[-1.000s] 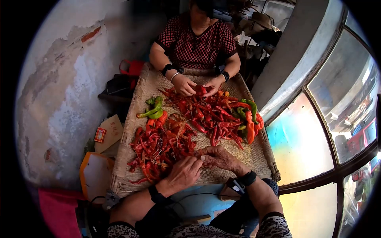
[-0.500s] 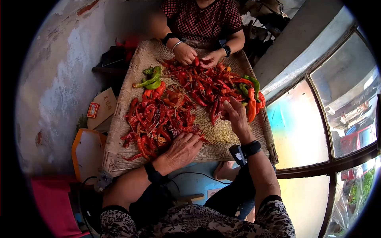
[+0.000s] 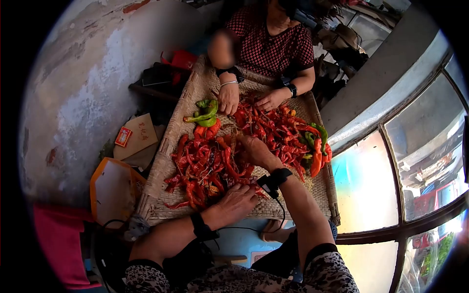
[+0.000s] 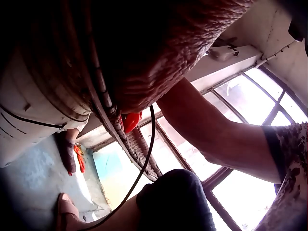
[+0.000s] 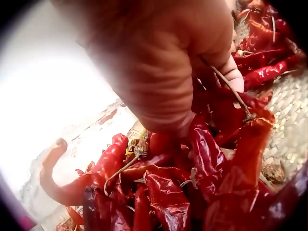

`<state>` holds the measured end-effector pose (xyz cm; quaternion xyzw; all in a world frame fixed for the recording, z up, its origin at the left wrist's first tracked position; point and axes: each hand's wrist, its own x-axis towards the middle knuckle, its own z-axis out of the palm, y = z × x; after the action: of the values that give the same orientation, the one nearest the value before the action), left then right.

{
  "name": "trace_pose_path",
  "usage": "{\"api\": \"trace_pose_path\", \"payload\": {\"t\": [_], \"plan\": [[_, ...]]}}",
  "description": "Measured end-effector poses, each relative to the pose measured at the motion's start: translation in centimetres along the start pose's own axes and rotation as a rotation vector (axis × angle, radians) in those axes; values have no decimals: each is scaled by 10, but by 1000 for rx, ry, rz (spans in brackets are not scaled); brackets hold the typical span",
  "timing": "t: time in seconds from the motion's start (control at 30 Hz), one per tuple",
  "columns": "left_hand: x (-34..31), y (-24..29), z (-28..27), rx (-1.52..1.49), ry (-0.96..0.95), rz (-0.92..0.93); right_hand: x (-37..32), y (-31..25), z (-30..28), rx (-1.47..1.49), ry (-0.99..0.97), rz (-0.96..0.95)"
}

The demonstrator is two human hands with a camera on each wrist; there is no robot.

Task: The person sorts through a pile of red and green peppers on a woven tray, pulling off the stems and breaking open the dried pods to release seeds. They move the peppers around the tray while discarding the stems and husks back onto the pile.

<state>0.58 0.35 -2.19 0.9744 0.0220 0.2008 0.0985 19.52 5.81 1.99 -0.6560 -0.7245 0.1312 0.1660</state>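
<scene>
A woven tray point(image 3: 161, 180) holds heaps of wrinkled red chili peppers point(image 3: 195, 161), some with dry stems. My right hand point(image 3: 259, 152) reaches over the middle, fingers bent down among the peppers at the inner edge of the left heap. In the right wrist view, this hand point(image 5: 178, 62) has its thumb side down against shiny red peppers point(image 5: 168, 197); I cannot tell whether it grips one. My left hand point(image 3: 235, 202) lies with fingers extended at the tray's near side, beside the heap's lower edge. Its fingertips are out of sight in the left wrist view.
Across the tray a person's hands point(image 3: 228, 99) touch the far peppers. Green peppers point(image 3: 206, 113) lie at upper left; larger orange-red peppers point(image 3: 317, 156) lie at right. Pale seeds are scattered near my right forearm. A window point(image 3: 366, 180) stands at right, and a cable hangs below the tray.
My two hands were together at the near side; the right then moved out to the right heap and now reaches left into the middle. The left stays near the front edge, its fingers now straighter.
</scene>
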Motion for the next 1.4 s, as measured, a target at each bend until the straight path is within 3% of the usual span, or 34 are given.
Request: {"api": "trace_pose_path", "payload": {"t": [0.23,0.33,0.47,0.6,0.67,0.73,0.93,1.0,1.07,1.1,1.13,1.23,1.33,1.4], "plan": [[1,2,-2,28,-7,3,-72,-24,-19,63,113,3],[2,2,-3,28,-61,-12,-107,-18,-19,-42,81,25],[1,-2,1,33,-55,-1,-126,-12,-14,158,34,49],[1,0,-5,46,-49,9,-128,-9,-24,-11,219,21],[1,-2,-2,14,-40,21,-127,-7,-31,59,297,123],[1,-1,1,-2,-53,16,-126,-7,-38,261,175,269],[2,0,0,-12,-2,4,-129,-11,-36,636,114,430],[-1,0,1,5,7,18,-130,-10,-32,693,132,370],[-1,-1,0,18,-1,20,-129,1,-24,638,290,85],[0,0,0,27,-5,27,-127,-5,-28,645,326,46],[1,0,0,24,-4,32,-128,-4,-31,641,329,50],[0,-1,1,-9,-49,1,-128,-5,-39,819,255,291],[-2,-2,3,48,-6,42,-122,6,-52,750,208,337],[-1,-2,6,55,31,42,-114,27,-50,1167,479,356]]}}
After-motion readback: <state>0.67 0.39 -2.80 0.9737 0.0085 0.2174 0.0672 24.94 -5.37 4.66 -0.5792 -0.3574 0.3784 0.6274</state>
